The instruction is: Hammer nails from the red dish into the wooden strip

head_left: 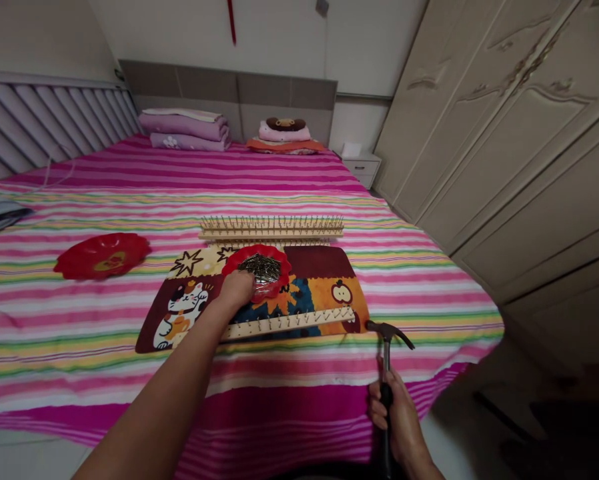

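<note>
Nails (pixel 259 267) are filling the red dish (pixel 278 256) on the cartoon mat (pixel 319 293). Your left hand (pixel 237 288) is dipping into it, its grip hidden, so I cannot tell. Your right hand (pixel 399 413) is clasping the hammer (pixel 385 353) tightly, just beside the nailed wooden strip (pixel 289 323).

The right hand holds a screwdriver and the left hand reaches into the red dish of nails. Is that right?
Not quite. In the head view the right hand holds a hammer, not a screwdriver. The left hand does reach into the red dish of nails.
</note>
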Tool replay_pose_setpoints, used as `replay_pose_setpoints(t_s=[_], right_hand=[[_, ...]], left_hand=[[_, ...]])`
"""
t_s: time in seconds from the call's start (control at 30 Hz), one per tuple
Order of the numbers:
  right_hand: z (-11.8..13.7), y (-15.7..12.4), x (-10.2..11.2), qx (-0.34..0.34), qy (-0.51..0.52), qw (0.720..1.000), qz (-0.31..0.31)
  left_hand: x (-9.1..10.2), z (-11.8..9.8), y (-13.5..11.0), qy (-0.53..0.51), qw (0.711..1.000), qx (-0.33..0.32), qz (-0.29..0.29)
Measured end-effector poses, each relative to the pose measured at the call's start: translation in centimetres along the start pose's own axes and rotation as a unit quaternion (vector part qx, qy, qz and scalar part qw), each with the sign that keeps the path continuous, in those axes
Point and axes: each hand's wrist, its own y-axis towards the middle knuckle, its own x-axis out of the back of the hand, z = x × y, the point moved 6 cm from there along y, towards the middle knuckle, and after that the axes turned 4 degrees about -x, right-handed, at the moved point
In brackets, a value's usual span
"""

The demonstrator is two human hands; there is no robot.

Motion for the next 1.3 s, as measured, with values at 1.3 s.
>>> replay_pose_setpoints(t_s=[1.3], right_hand=[[0.1,-0.1,-0.2,-0.022,0.009,1.000,0.019]], left_hand=[[-3.8,1.2,-14.8,-0.531,0.803,0.197,-0.184]])
